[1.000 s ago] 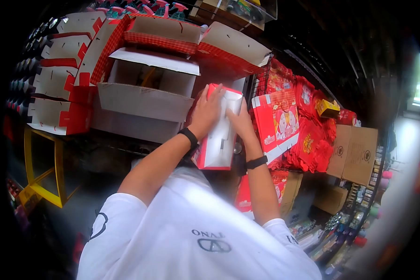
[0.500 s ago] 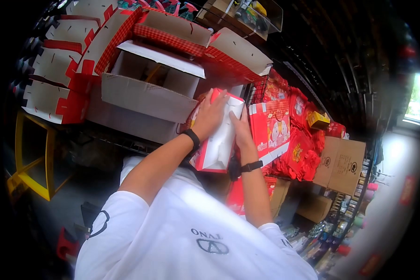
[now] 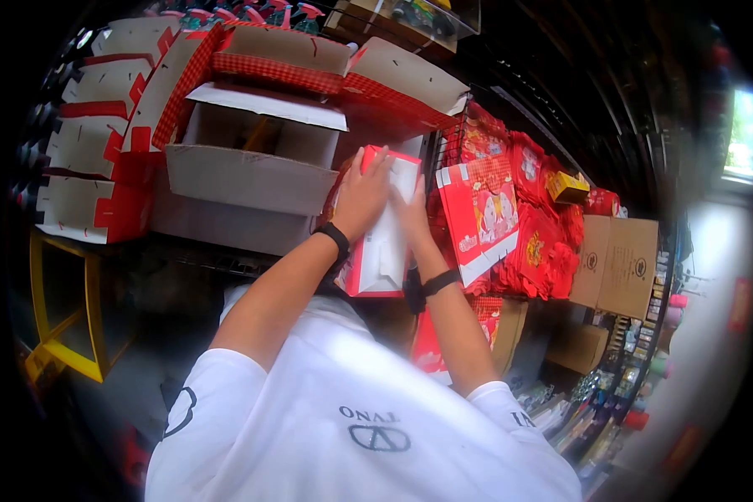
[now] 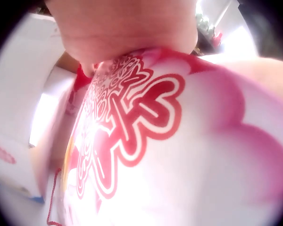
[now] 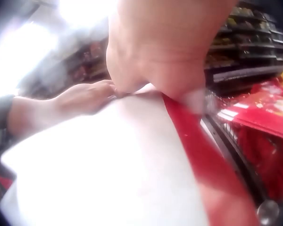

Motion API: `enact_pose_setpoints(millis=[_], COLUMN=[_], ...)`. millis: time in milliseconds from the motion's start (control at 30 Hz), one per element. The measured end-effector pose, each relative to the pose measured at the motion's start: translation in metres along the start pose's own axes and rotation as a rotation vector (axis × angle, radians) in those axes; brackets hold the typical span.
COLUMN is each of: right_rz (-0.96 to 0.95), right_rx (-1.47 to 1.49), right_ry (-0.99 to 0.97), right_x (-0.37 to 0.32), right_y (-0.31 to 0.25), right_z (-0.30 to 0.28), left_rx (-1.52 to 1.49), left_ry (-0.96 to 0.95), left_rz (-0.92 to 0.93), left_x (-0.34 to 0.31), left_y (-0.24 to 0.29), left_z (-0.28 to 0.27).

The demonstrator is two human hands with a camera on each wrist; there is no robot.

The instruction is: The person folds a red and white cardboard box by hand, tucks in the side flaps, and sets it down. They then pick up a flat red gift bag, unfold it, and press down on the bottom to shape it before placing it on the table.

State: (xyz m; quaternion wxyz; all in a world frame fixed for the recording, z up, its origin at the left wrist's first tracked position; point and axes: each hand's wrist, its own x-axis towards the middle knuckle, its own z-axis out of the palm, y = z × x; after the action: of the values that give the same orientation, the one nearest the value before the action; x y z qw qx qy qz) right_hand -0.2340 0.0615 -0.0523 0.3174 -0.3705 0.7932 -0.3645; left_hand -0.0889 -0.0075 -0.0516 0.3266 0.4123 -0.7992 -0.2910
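A red-and-white cardboard gift box (image 3: 378,264) is held in front of the chest, its white folded face turned up. My left hand (image 3: 362,199) grips its left side near the far end, fingers over the red edge. In the left wrist view that palm lies against the printed side (image 4: 137,113) with red lettering and pink petals. At the box's right side, my right hand (image 3: 412,219) holds the edge, thumb over the white face. The right wrist view shows the white face (image 5: 104,160) beside a red border, with my left hand (image 5: 87,98) beyond it.
Ahead stands an open white carton (image 3: 251,180), with opened red gift boxes (image 3: 284,54) behind and stacked at left. A flat printed box (image 3: 481,213) lies on red bags (image 3: 544,255) at right. Brown cartons (image 3: 617,263) and a yellow frame (image 3: 71,360) stand at the sides.
The head view has shifted slightly. Both hands stay on the gift box, while the right thumb has shifted a little and the white flap near its close end lies differently.
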Motion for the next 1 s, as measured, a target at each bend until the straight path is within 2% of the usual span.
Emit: enact_pose_setpoints(millis=[33, 67, 167, 267, 367, 467, 500, 567, 733, 833, 1000], right_rz=[0.062, 0.049, -0.076, -0.012, 0.030, 0.130, 0.069, 0.111, 0.129, 0.129, 0.124], right_rx=[-0.137, -0.185, -0.298, -0.270, -0.256, -0.281, -0.312, -0.336, -0.245, -0.216, -0.190], right_ry=[0.049, -0.021, -0.090, -0.171, -0.089, -0.080, -0.011, -0.029, -0.044, -0.006, -0.059], right_x=[-0.011, -0.024, -0.077, -0.130, -0.153, -0.147, -0.148, -0.146, -0.148, -0.152, -0.152], right_y=[-0.005, -0.005, 0.008, -0.001, -0.010, -0.034, -0.030, -0.043, -0.029, -0.027, -0.025], right_z=[-0.001, -0.005, -0.015, -0.029, -0.025, -0.020, -0.017, -0.021, -0.021, -0.021, -0.029], left_rx=[-0.014, 0.036, 0.076, 0.107, 0.152, 0.153, 0.145, 0.135, 0.188, 0.121, 0.169], left_ry=[-0.010, 0.007, 0.035, 0.067, 0.006, -0.034, -0.039, -0.063, -0.072, -0.030, -0.093], left_rz=[-0.011, -0.010, 0.005, 0.034, 0.030, 0.029, 0.031, 0.020, 0.101, 0.153, 0.097], left_x=[0.001, 0.001, 0.001, 0.001, 0.001, 0.003, 0.003, 0.004, 0.006, 0.008, 0.009], left_y=[0.002, 0.003, 0.002, 0.001, 0.003, 0.000, 0.000, 0.003, -0.002, -0.006, -0.002], left_z=[0.000, -0.001, -0.002, -0.001, -0.002, -0.004, -0.005, -0.008, -0.004, 0.000, 0.002])
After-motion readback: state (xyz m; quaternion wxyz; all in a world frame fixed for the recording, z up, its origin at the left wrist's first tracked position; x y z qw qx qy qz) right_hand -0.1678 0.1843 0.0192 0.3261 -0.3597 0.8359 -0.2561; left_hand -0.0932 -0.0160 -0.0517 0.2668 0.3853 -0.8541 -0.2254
